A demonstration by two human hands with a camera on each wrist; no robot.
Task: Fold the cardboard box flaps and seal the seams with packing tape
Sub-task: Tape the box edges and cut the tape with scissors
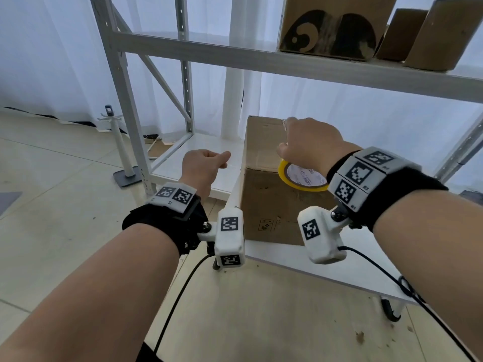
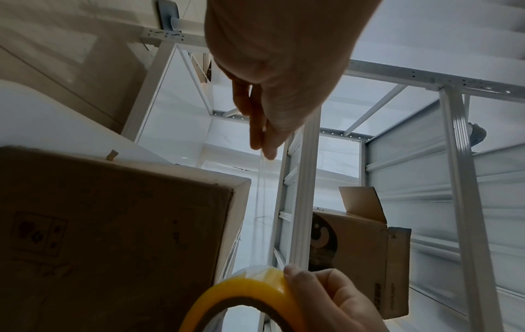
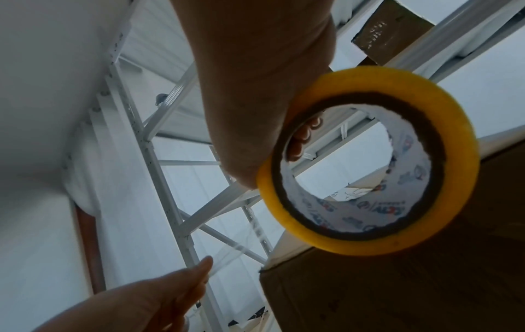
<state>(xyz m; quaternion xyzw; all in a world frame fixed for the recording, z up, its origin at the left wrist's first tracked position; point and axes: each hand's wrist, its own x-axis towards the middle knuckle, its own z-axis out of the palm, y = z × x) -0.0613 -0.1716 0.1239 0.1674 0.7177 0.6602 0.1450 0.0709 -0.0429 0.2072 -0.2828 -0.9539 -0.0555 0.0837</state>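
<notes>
A brown cardboard box (image 1: 264, 199) stands closed on a white table (image 1: 292, 259), also seen as the box (image 2: 113, 235) and the box (image 3: 397, 280). My right hand (image 1: 308, 145) grips a yellow roll of packing tape (image 1: 300, 178) above the box's top, fingers through the core of the roll (image 3: 369, 161). My left hand (image 1: 206, 163) is to the left of the box and pinches the free end of a clear tape strip (image 2: 261, 191) stretched between the left hand (image 2: 264, 143) and the roll (image 2: 247, 298).
A white metal rack (image 1: 235, 56) stands behind the table; its upper shelf carries a printed cardboard box (image 1: 332, 24) and two smaller cartons (image 1: 428, 35). A white post on a dark base (image 1: 125, 158) stands on the tiled floor at left.
</notes>
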